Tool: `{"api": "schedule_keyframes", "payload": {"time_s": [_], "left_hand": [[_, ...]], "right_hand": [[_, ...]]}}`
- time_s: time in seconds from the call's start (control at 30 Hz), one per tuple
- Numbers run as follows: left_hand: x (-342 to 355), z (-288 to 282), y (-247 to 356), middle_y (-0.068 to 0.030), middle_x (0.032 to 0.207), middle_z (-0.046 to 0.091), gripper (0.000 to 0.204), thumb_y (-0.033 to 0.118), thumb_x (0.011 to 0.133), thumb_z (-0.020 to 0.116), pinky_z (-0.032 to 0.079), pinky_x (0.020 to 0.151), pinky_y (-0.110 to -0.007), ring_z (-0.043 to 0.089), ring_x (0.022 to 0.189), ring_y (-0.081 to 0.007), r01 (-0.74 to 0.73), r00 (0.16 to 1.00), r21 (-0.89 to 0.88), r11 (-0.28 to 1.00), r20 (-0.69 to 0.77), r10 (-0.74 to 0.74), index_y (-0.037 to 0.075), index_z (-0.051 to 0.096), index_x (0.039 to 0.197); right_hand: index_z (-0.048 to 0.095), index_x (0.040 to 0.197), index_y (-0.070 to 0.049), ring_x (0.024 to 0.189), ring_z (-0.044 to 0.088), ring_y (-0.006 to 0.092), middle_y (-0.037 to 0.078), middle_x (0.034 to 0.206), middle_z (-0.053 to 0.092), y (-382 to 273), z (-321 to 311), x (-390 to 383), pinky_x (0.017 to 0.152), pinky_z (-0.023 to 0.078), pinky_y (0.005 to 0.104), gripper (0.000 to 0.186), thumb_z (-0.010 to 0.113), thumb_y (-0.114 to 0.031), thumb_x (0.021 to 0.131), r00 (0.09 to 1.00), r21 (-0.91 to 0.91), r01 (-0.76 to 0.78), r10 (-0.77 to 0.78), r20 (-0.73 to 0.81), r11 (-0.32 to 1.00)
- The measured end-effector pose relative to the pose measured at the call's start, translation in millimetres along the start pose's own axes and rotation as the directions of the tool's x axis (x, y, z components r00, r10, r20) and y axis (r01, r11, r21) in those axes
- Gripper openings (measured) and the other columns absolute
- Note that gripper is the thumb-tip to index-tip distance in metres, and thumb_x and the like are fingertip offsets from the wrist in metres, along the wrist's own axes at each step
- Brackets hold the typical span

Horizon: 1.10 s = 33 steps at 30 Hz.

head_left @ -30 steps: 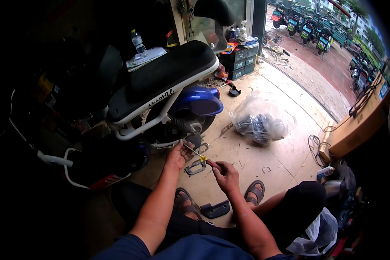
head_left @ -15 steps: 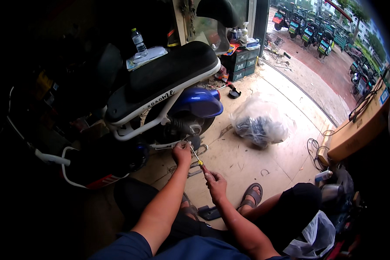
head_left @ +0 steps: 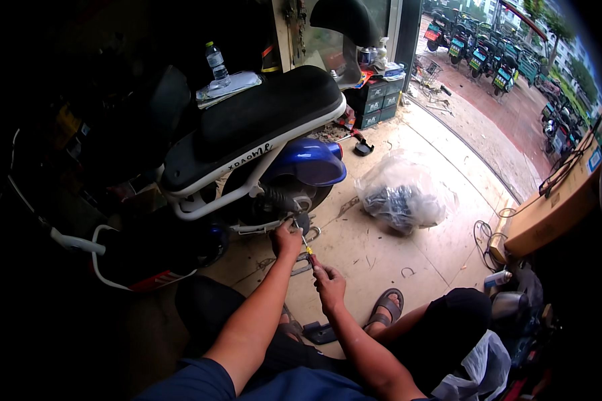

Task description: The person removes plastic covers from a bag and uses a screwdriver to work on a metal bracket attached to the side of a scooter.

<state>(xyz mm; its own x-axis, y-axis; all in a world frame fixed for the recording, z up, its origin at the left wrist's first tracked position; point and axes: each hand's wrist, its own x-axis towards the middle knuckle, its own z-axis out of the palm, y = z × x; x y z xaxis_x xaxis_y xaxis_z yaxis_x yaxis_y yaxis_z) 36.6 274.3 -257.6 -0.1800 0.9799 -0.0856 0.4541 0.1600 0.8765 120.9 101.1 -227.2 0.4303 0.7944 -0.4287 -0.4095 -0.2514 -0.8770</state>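
Note:
An electric scooter [head_left: 241, 160] with a white frame, a long black seat and a blue rear fender stands on the left. My right hand [head_left: 330, 287] grips the red and yellow handle of a screwdriver [head_left: 310, 252]. Its metal shaft points up and away, toward the scooter's rear wheel [head_left: 319, 198]. Close to the shaft's far end, beside the wheel's lower part, my left hand [head_left: 287, 239] has its fingers closed. What they pinch is hidden and too small to make out. A dark pedal-like part [head_left: 303, 263] lies on the floor just beyond the screwdriver handle.
A clear plastic bag [head_left: 405, 194] with dark contents sits on the tiled floor. Right stands a large cardboard box [head_left: 555, 200] with cables; a spray can [head_left: 497, 279] lies nearby. Stacked boxes [head_left: 378, 103] stand by the doorway. A black part [head_left: 320, 332] lies between my feet.
The screwdriver stands a little steeper, and my right hand has shifted slightly left. My left hand stays by the rear wheel with its fingers closed. The view has tilted a little.

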Motion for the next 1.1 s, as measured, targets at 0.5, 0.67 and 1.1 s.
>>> {"api": "schedule_keyframes", "payload": {"time_s": [0.5,0.67,1.1], "left_hand": [[-26.0,-19.7,10.9,-0.0149,0.090,0.072,0.026,0.018,0.081,0.077,0.053,0.076,-0.042,0.070,0.088,-0.0278,0.291,0.848,0.033,0.956,-0.473,-0.242,-0.002,0.070,0.097],[0.0,-26.2,-35.6,-0.0142,0.081,0.068,0.021,0.013,0.087,0.075,0.054,0.052,-0.036,0.069,0.065,-0.0244,0.540,0.779,-0.648,0.537,0.144,-0.610,-0.002,0.062,0.094],[-9.3,-32.8,-27.5,-0.0112,0.088,0.070,0.016,0.004,0.091,0.066,0.052,0.045,-0.026,0.068,0.060,-0.0192,0.472,0.837,-0.687,0.552,0.152,-0.525,0.001,0.061,0.106]], "right_hand": [[0.068,0.111,0.002,0.062,0.053,0.0065,0.000,0.081,0.064,4.1,4.2,-0.9,0.053,0.041,0.0214,0.029,0.070,-0.022,0.094,1.000,0.007,0.023,-0.023,-0.013,1.000],[0.069,0.110,0.003,0.063,0.054,0.0073,0.001,0.079,0.063,5.1,10.3,-4.6,0.054,0.042,0.0222,0.029,0.071,-0.022,0.094,0.997,-0.013,0.071,-0.071,-0.006,0.997],[0.070,0.109,0.004,0.075,0.065,0.0156,0.010,0.088,0.071,3.0,11.0,-6.2,0.071,0.053,0.0290,0.030,0.073,-0.021,0.091,0.943,-0.366,0.266,-0.320,-0.094,0.892]]}}
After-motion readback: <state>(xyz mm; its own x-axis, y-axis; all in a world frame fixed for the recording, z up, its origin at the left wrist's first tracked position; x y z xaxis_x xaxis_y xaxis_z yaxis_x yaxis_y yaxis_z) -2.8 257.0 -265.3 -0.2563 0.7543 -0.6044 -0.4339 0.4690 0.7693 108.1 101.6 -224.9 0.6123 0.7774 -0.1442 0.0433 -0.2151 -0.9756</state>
